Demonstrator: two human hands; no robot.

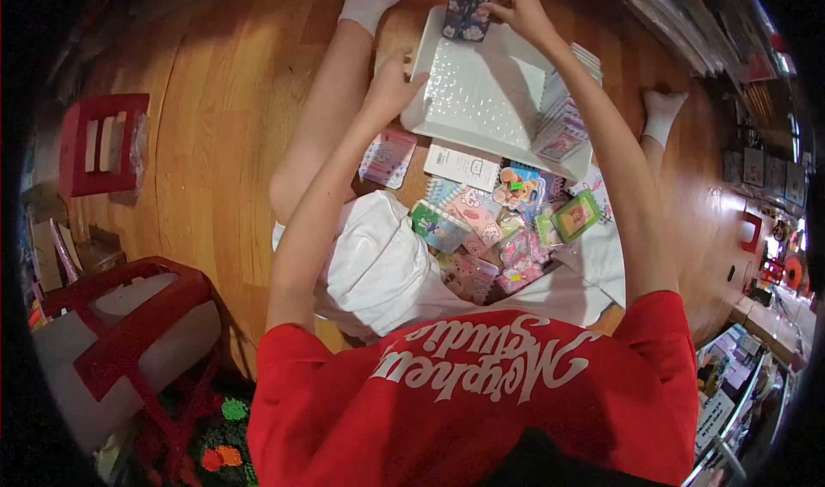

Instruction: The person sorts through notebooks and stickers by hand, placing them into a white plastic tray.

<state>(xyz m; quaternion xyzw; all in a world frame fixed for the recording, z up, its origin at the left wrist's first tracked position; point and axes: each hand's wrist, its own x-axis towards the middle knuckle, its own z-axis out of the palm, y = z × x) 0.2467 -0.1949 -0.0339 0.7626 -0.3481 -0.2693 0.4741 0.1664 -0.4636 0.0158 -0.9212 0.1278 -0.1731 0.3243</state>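
A white plastic tray lies on the wooden floor between my outstretched legs. My right hand pinches a small dark spiral notebook with a floral cover at the tray's far left corner. At the tray's left wall is my left hand, its thumb over the rim and its fingers outside. Several spiral notepads stand on edge along the tray's right side. Nearer my lap lie a white notepad, a pink notebook, a bear-shaped notepad and a green-framed item.
Pink packaged items lie close to my white shorts. A red plastic stool is at the left, and a red-framed chair is at lower left. Stacked goods and shelves line the right side.
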